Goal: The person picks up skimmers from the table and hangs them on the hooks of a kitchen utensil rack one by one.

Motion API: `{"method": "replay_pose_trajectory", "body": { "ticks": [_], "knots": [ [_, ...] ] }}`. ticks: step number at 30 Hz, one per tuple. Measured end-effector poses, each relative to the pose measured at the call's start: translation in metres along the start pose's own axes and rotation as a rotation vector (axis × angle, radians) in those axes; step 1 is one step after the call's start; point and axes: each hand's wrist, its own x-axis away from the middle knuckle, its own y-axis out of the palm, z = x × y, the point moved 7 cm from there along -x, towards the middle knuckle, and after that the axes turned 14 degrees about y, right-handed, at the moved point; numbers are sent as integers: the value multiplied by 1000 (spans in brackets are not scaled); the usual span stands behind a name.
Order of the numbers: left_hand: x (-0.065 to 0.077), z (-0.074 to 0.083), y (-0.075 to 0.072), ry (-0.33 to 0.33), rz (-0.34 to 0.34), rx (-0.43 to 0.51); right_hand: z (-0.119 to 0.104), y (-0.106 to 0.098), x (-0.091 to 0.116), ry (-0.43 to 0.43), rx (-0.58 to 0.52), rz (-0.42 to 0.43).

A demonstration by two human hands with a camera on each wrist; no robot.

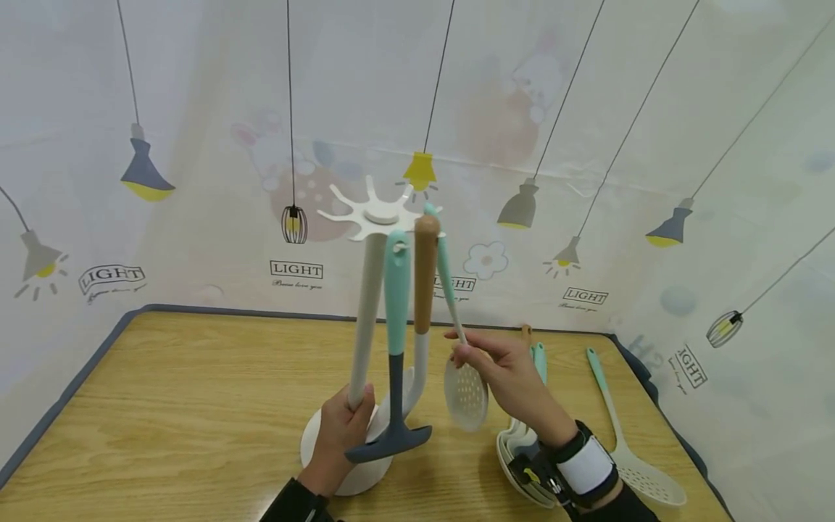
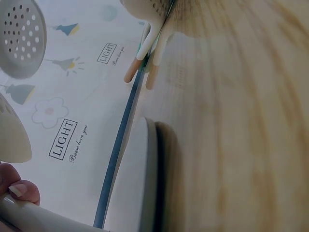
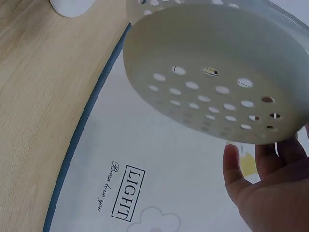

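Left hand (image 1: 339, 428) wrapped round the white pole (image 1: 367, 319) of the rack, round base (image 1: 365, 476) beneath. Right hand (image 1: 515, 373) pinches the slotted spoon (image 1: 467, 397) low on its stem, mint handle slanting up to the hook wheel (image 1: 381, 212). Wood table (image 1: 183, 406) runs broad to the left edge; right side tighter — nested utensils (image 1: 504, 458) by the right wrist, slotted turner (image 1: 646, 475) near the right edge. Left wrist view: spoon's bowl against the wall cloth, off the wood — and base rim edge-on. Right wrist view: perforated bowl up close, partly covering the fingers.
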Motion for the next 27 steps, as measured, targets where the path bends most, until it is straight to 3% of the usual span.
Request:
{"method": "replay_pose_trajectory", "body": {
  "ticks": [12, 21, 27],
  "knots": [
    [-1, -2, 0, -42, -24, -5, 6, 30, -13, -37, -26, -13],
    [0, -3, 0, -59, -23, -8, 14, 45, -14, -38, -153, -17],
    [0, -3, 0, -35, -18, -37, 18, 51, -16, -22, -154, 35]
  ]
}}
